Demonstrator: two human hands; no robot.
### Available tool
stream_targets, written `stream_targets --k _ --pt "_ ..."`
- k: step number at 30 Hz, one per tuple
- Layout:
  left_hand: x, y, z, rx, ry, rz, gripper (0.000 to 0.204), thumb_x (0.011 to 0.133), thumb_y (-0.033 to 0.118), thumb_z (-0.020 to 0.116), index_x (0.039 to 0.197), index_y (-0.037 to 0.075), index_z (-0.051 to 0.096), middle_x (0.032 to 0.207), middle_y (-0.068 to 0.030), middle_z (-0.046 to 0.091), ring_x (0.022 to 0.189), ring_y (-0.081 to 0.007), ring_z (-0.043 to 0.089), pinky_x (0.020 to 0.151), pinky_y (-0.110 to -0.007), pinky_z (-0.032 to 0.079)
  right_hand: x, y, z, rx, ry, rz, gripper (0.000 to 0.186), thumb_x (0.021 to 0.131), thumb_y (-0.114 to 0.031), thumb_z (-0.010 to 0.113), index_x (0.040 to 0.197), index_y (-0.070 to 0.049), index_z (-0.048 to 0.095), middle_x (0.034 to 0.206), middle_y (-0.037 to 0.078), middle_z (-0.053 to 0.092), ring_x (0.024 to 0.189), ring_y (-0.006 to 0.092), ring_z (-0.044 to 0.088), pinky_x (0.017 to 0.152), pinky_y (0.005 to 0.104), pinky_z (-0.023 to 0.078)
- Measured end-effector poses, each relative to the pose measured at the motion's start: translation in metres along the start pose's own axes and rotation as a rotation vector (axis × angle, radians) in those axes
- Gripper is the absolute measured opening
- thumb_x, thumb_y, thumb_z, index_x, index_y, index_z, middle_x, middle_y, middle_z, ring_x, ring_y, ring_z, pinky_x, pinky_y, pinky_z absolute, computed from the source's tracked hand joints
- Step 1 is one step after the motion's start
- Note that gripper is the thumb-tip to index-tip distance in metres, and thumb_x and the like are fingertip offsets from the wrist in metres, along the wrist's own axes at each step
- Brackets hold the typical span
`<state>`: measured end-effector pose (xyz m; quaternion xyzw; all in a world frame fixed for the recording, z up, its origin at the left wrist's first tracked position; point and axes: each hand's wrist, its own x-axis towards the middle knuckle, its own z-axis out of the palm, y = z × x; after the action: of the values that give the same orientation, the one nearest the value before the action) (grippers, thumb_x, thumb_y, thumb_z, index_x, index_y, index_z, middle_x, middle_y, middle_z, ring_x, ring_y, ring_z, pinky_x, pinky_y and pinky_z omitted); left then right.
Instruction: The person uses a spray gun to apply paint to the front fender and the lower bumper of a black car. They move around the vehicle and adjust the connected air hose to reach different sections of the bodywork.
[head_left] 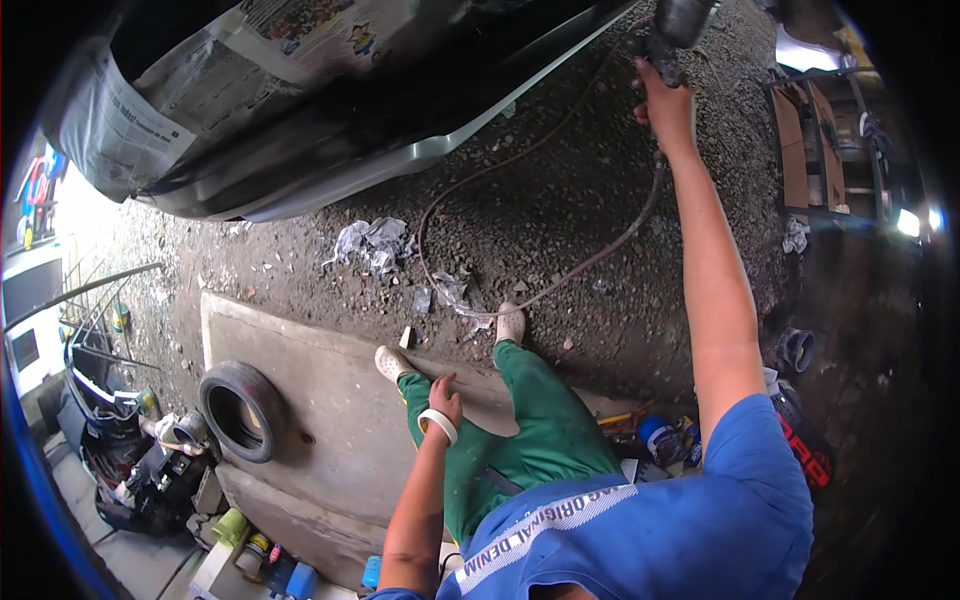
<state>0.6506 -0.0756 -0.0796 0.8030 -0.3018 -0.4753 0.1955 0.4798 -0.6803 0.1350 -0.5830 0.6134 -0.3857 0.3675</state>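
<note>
My right hand (664, 108) is stretched far out ahead and wrapped round the handle of a dark paint spray gun (682, 22) with a cup on top. An air hose (612, 246) runs down from its grip and loops over the gravel. The lower dark edge of a car body (330, 165), partly covered in newspaper (150, 135), lies to the left of the gun. My left hand (445, 398) hangs by my green-trousered thigh, its fingers loosely bent with nothing in them. Round that wrist sits a roll of masking tape (438, 426).
A tyre (243, 412) lies on the concrete slab (330, 365) at the left. Crumpled paper (372, 245) litters the gravel near my feet. Bottles and cans (270, 565) stand at lower left, with car parts (150, 480) beyond. A rack with brown panels (825, 145) stands at far right.
</note>
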Motion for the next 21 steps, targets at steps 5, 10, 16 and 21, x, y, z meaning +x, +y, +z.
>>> stream_targets --k 5,10,16,21 --pt "0.002 0.006 0.001 -0.016 -0.018 0.021 0.055 0.081 -0.001 0.056 0.135 0.006 0.057 0.14 -0.0235 0.051 0.131 -0.0421 0.048 0.114 -0.045 0.04 -0.039 0.002 0.019 -0.022 -0.134 0.041 0.035 0.096 -0.038 0.068 0.093 -0.003 0.065 0.073 0.003 0.063 0.044 0.0091 0.054 0.042 0.0264 0.046" --pt "-0.001 0.004 -0.003 -0.017 -0.032 0.01 0.054 0.082 0.0 0.057 0.136 0.005 0.056 0.139 -0.023 0.051 0.131 -0.0416 0.049 0.114 -0.045 0.04 -0.112 -0.019 0.047 0.065 -0.3 0.01 0.042 0.094 -0.038 0.072 0.112 -0.002 0.059 0.069 0.005 0.064 0.049 0.0117 0.059 0.044 0.0278 0.047" --pt "-0.004 -0.005 -0.006 0.011 -0.034 0.056 0.052 0.084 0.001 0.058 0.135 0.004 0.056 0.136 -0.0219 0.055 0.132 -0.0394 0.049 0.115 -0.044 0.039 -0.187 -0.026 0.085 0.123 -0.36 -0.224 0.047 0.097 -0.041 0.069 0.113 0.002 0.059 0.068 0.008 0.067 0.053 0.016 0.066 0.046 0.0314 0.05" --pt "-0.007 -0.018 -0.013 -0.04 -0.017 -0.006 0.049 0.085 0.002 0.059 0.134 0.003 0.057 0.136 -0.0213 0.056 0.131 -0.0389 0.05 0.114 -0.043 0.04 -0.229 -0.04 0.086 0.195 -0.598 -0.116 0.051 0.097 -0.04 0.069 0.121 0.003 0.058 0.076 0.011 0.072 0.051 0.0156 0.065 0.047 0.0311 0.051"
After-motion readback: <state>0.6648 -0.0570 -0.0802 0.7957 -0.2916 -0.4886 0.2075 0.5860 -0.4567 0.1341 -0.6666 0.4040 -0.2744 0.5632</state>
